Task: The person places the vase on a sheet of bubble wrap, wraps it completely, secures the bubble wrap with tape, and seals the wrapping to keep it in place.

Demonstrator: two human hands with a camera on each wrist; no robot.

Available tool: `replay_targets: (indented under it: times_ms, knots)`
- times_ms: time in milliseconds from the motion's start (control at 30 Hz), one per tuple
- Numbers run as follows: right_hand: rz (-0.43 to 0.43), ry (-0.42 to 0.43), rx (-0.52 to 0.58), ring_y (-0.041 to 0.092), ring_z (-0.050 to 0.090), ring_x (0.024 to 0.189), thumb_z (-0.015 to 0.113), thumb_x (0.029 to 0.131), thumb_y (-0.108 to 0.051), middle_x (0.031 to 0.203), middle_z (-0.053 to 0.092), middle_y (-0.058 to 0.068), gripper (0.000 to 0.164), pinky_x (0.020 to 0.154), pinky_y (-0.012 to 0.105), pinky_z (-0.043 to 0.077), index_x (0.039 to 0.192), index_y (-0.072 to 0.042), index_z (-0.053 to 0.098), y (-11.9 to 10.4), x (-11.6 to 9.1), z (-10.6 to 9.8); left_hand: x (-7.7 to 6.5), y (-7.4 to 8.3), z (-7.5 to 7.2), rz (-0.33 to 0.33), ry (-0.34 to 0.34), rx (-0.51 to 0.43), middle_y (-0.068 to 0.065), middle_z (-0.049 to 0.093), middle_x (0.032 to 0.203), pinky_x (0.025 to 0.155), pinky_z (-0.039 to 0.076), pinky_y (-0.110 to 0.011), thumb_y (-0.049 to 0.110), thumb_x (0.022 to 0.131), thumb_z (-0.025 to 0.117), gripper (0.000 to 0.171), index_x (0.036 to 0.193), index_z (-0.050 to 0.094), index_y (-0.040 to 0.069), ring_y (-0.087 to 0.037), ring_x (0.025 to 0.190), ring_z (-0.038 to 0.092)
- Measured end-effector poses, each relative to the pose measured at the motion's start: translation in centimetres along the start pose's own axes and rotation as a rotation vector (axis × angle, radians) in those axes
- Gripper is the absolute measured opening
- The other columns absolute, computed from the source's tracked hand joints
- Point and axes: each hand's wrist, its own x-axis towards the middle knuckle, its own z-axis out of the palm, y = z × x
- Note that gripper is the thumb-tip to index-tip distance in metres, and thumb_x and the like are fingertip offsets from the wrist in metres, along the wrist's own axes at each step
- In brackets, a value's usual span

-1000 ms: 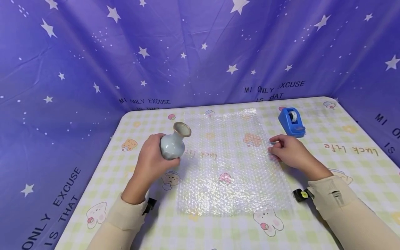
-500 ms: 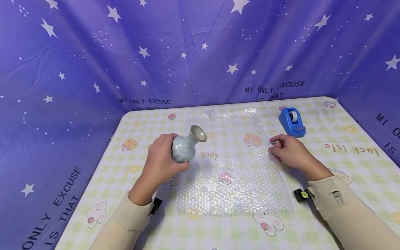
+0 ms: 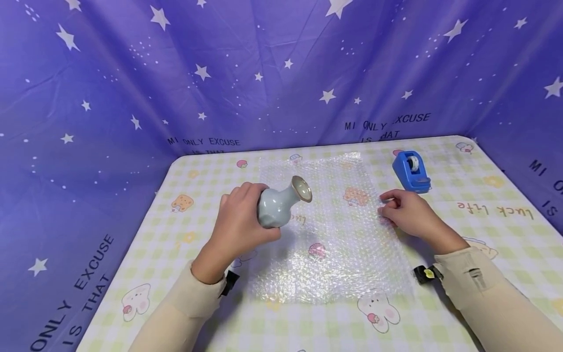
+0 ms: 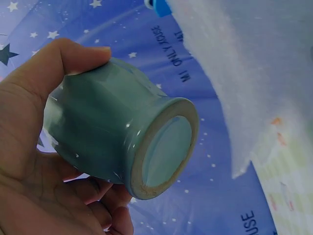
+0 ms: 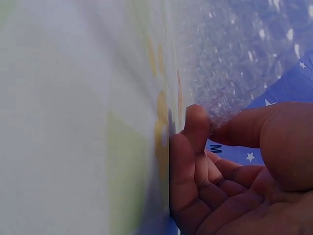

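Observation:
A pale blue-green glazed vase (image 3: 276, 208) with a flared brown-rimmed mouth is tilted, its mouth toward the right in the head view. My left hand (image 3: 239, 215) grips it round the body, above the left part of a bubble wrap sheet (image 3: 334, 274). The left wrist view shows the vase's unglazed foot ring (image 4: 164, 149), with the thumb on one side and curled fingers on the other. At the sheet's right edge, my right hand (image 3: 406, 212) pinches the bubble wrap between thumb (image 5: 244, 127) and forefinger.
A blue tape dispenser (image 3: 411, 171) with a roll of tape stands at the back right, beyond my right hand. The sheet lies flat on a checked tablecloth (image 3: 145, 254) with cartoon prints. A purple star-patterned curtain (image 3: 281, 73) hangs behind the table and at both sides.
My left hand has carried the vase to the right, over the bubble wrap, and tipped its mouth further to the right. The right hand has stayed at the sheet's edge.

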Motion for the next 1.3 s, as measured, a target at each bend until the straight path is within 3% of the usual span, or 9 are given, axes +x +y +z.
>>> replay_targets:
  times_ms: [300, 700, 1300]
  knots:
    - [-0.006, 0.005, -0.005, 0.017, 0.059, 0.065, 0.065, 0.098, -0.02, 0.084, 0.066, 0.007, 0.043, 0.061, 0.03, 0.047, 0.132, 0.005, 0.057, 0.1, 0.2, 0.1, 0.4, 1.1, 0.1, 0.045, -0.007, 0.036, 0.004, 0.065, 0.11, 0.081, 0.035, -0.041, 0.043, 0.056, 0.088, 0.074, 0.122, 0.063, 0.021, -0.02, 0.092, 0.057]
    - [0.017, 0.0, -0.008, 0.018, 0.058, 0.067, 0.066, 0.098, -0.022, 0.083, 0.065, 0.006, 0.044, 0.061, 0.03, 0.046, 0.132, 0.005, 0.057, 0.2, 0.3, 0.0, -0.2, 2.7, 1.0, 0.154, -0.023, 0.082, 0.005, 0.064, 0.109, 0.077, 0.034, -0.038, 0.046, 0.054, 0.087, 0.078, 0.124, 0.064, 0.02, -0.017, 0.088, 0.054]
    - [-0.011, 0.04, -0.049, 0.018, 0.058, 0.065, 0.068, 0.097, -0.022, 0.081, 0.065, 0.005, 0.042, 0.06, 0.03, 0.044, 0.128, 0.005, 0.059, 0.2, 0.0, 0.2, -1.7, 5.1, 2.8, 0.234, -0.136, 0.106, 0.007, 0.061, 0.106, 0.075, 0.034, -0.035, 0.053, 0.053, 0.087, 0.081, 0.124, 0.063, 0.022, -0.014, 0.088, 0.052]
